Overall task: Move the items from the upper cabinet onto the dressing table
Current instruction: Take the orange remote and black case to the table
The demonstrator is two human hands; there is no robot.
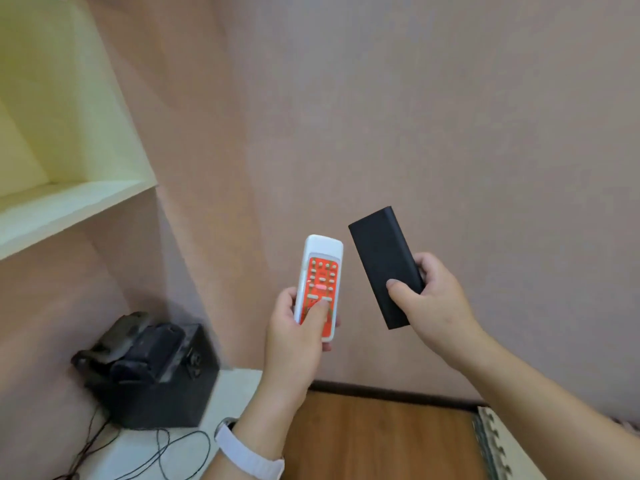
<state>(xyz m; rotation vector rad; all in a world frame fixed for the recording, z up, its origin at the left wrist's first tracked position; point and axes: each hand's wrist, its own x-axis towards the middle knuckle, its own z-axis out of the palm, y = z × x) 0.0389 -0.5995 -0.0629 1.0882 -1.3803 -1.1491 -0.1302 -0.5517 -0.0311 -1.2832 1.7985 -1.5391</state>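
Head view, looking forward and down: both hands are raised in front of a pinkish wall (415, 116), each holding one item.

The left hand (294, 337) grips a slim white plastic remote control with an orange-red button panel (320, 282). Its thumb lies flat on the lower buttons and its fingers curl round the back, so the remote's upper half stands clear above the hand, nearly upright. A white band (249, 455) sits on that wrist.

The right hand (433, 299) holds a matte black rectangular block (381, 258), perhaps a power bank. The thumb presses on its front face and the fingers wrap round its right edge. The block leans with its top toward the left, and both ends stick out past the hand. The two items are near each other but apart, the black block a little higher and to the right of the remote.

At upper left is the pale cream open cabinet shelf (69, 202), well away from both hands. Below it, at lower left, a white tabletop (235, 382) carries a black box (152, 393) with a dark, blurred object on top and thin black cables (166, 452) trailing across the surface. Both hands hang above the wooden floor (374, 438) just right of that tabletop, and neither item touches it. A patterned rug edge (491, 445) shows at lower right.
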